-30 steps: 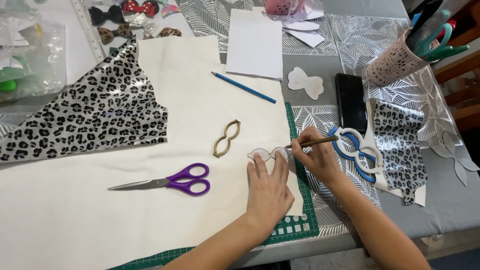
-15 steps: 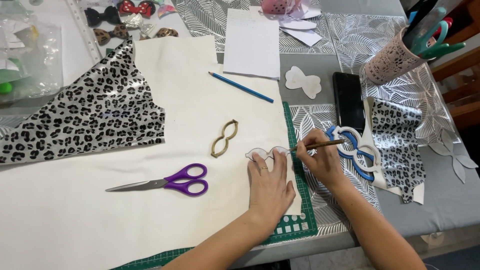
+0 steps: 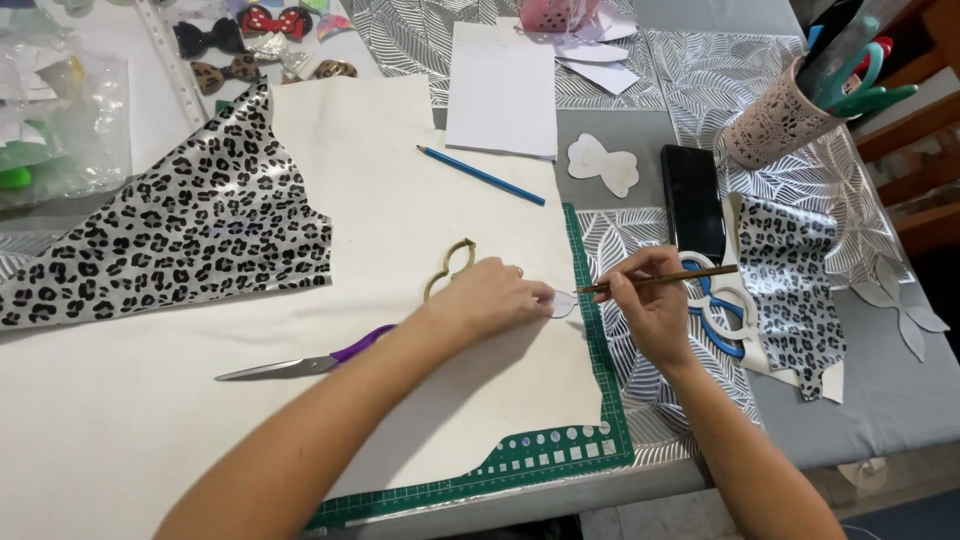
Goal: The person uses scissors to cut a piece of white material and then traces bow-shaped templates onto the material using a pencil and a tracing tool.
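My left hand (image 3: 490, 297) presses flat on a clear bow-shaped template (image 3: 562, 304) lying on the cream back of a large sheet of material (image 3: 420, 210). My right hand (image 3: 650, 305) grips a brown pencil (image 3: 660, 280), its tip touching the template's right edge. A tan figure-eight template (image 3: 448, 265) lies just behind my left hand. Purple-handled scissors (image 3: 300, 363) rest on the sheet, partly hidden under my left forearm.
The sheet's leopard-print face (image 3: 180, 235) folds over at left. A blue pencil (image 3: 480, 175), white paper (image 3: 503, 88), white bow cutout (image 3: 603, 165), black phone (image 3: 692, 200), blue template (image 3: 725, 300), leopard scrap (image 3: 795, 290) and a cup of tools (image 3: 775, 120) surround the green cutting mat (image 3: 590, 440).
My left hand has slid up and to the right, covering most of the clear template. The pencil tip has moved to the template's right edge.
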